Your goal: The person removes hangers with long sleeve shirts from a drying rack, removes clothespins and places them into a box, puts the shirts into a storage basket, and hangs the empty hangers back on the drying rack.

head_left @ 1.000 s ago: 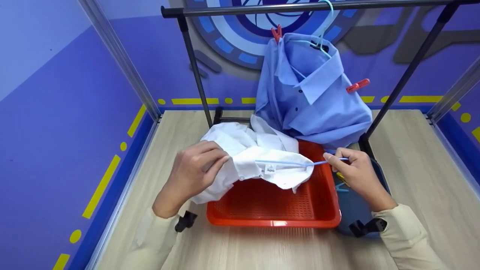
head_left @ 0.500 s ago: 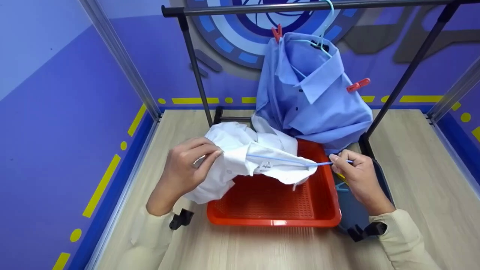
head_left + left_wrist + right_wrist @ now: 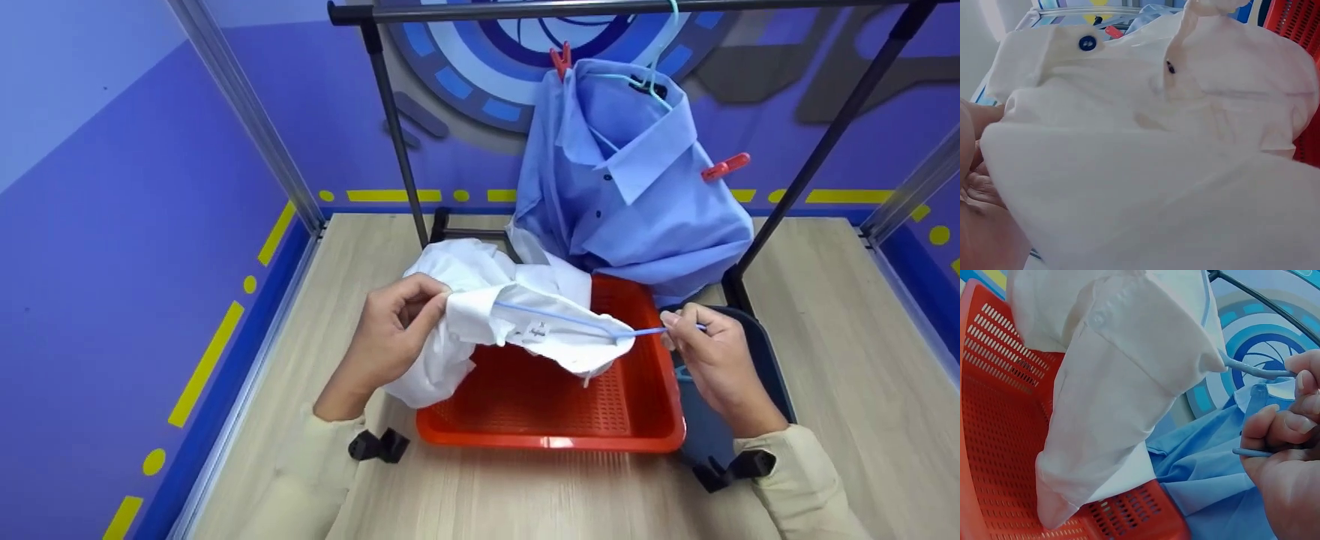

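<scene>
A white shirt (image 3: 480,270) with a collar and dark buttons is held over a red basket (image 3: 551,442). My left hand (image 3: 394,326) pinches its collar end between thumb and fingers. Inside the collar lies a blue clothes hanger (image 3: 555,314), and its hook end sticks out at the right. My right hand (image 3: 709,356) grips that hook, with the tip of the hook (image 3: 1249,453) showing below the curled fingers in the right wrist view. In the left wrist view the shirt cloth (image 3: 1129,185) fills most of the picture and covers the fingertips.
Behind the basket, a blue shirt (image 3: 645,217) hangs by a light green hanger (image 3: 652,60) from a black rack (image 3: 480,13). Red clothespins (image 3: 725,166) sit on it. A dark tray (image 3: 712,435) stands under my right hand. Purple walls (image 3: 90,225) enclose the table.
My left hand first drew left and then came slightly back right, still pinching the white shirt. The right hand keeps its grip on the hanger hook, shifted a little right. The view tilted slightly.
</scene>
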Action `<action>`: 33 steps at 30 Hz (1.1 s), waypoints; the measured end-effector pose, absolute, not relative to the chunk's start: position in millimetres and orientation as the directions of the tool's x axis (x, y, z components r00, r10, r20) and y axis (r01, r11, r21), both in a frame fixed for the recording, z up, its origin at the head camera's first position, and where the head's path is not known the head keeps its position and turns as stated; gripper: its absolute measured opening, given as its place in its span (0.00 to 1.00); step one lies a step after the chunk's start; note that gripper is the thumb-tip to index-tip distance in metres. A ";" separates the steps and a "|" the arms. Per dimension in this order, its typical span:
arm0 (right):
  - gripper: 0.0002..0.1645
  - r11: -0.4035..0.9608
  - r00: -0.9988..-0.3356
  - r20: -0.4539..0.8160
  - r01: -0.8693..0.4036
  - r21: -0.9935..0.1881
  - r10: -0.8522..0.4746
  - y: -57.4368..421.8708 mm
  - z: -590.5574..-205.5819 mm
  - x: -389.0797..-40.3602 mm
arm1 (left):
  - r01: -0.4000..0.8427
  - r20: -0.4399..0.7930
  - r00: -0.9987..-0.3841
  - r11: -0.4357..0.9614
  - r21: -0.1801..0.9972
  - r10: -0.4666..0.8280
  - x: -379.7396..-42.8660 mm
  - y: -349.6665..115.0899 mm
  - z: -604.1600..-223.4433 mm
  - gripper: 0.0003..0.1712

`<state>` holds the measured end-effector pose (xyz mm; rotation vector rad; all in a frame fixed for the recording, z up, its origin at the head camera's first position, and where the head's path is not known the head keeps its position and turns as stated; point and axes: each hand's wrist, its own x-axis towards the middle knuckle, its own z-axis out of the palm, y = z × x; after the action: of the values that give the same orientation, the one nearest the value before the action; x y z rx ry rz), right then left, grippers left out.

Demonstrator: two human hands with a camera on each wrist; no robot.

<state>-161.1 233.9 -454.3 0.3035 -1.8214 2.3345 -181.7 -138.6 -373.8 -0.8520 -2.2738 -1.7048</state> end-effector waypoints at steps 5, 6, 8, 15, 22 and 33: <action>0.21 -0.200 -0.973 0.230 -0.231 -0.952 0.030 231.2 -451.2 -159.0 | 0.477 0.410 -0.846 0.143 0.867 0.340 -186.2 -135.6 -376.9 0.04; 0.21 -0.194 -0.974 0.224 -0.226 -0.955 0.031 230.6 -451.1 -158.4 | 0.474 0.407 -0.844 0.132 0.870 0.349 -187.0 -135.1 -378.7 0.04; 0.21 -0.178 -0.975 0.219 -0.220 -0.959 0.029 229.3 -451.4 -157.6 | 0.474 0.402 -0.836 0.121 0.872 0.372 -188.8 -133.8 -383.1 0.04; 0.22 -0.129 -0.980 0.194 -0.199 -0.971 0.055 227.2 -451.5 -156.6 | 0.486 0.399 -0.829 0.151 0.861 0.391 -193.4 -127.8 -388.3 0.06; 0.23 -0.126 -0.980 0.182 -0.191 -0.973 0.079 223.0 -457.8 -155.8 | 0.586 0.419 -0.792 0.362 0.725 0.443 -198.1 -106.4 -402.5 0.07; 0.22 -0.213 -0.983 0.169 -0.181 -0.960 0.072 224.6 -458.5 -153.5 | 0.598 0.369 -0.794 0.510 0.618 0.483 -200.4 -92.3 -413.4 0.09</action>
<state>-153.5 224.6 -458.5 0.1308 -1.8596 2.3240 -200.4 -92.3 -413.4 -0.9362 -2.5978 -1.1521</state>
